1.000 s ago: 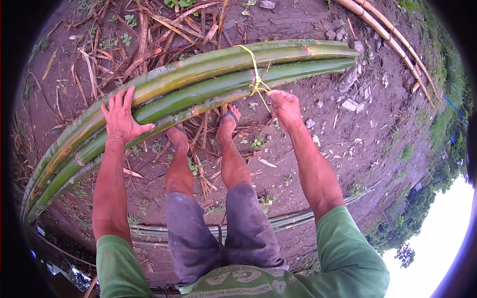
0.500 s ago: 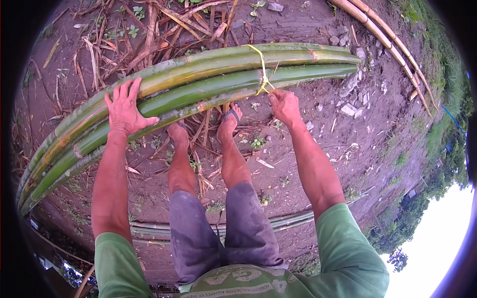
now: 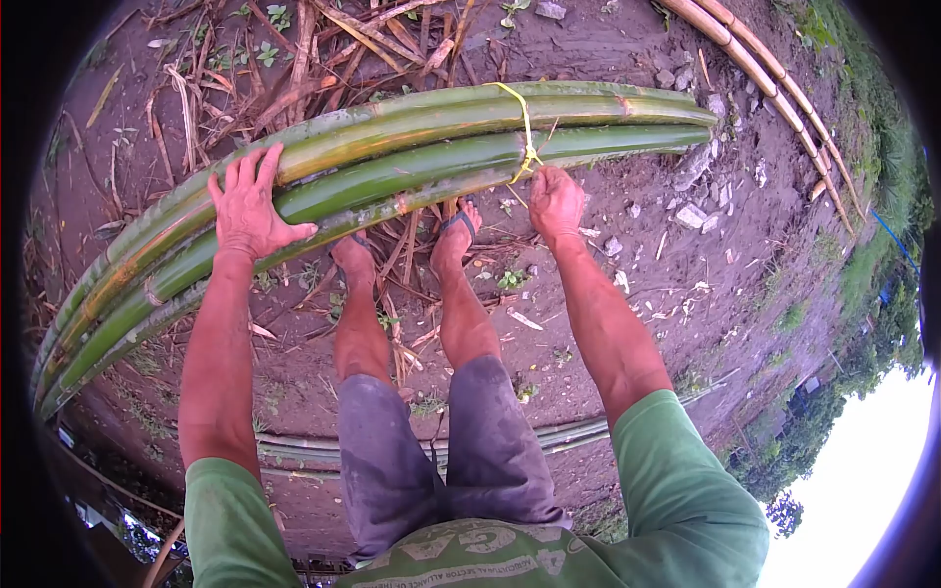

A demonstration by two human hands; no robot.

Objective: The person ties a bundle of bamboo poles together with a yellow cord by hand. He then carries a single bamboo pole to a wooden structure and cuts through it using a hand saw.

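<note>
A bundle of long green bamboo poles point(image 3: 412, 165) lies across in front of me, its far ends pointing right. A thin yellow strap point(image 3: 526, 113) runs around the poles and is knotted at their near side. My left hand point(image 3: 247, 208) rests on the bundle's left part, fingers spread over the poles. Just below the knot, my right hand point(image 3: 557, 204) is closed in a pinch on the strap's end; the fingers partly hide what they grip. A thin brown sliver point(image 3: 554, 132) sticks up beside the knot.
Dry stalks and leaves point(image 3: 304, 69) litter the ground beyond the bundle. Broken stones point(image 3: 694, 216) lie near its right end. Long tan poles point(image 3: 765, 83) curve at the upper right, and more poles point(image 3: 578, 434) lie behind my legs. My sandalled feet point(image 3: 456, 235) stand close to the bamboo.
My right hand has turned and shifted slightly down and left, still by the knot. The left hand stays pressed on the poles.
</note>
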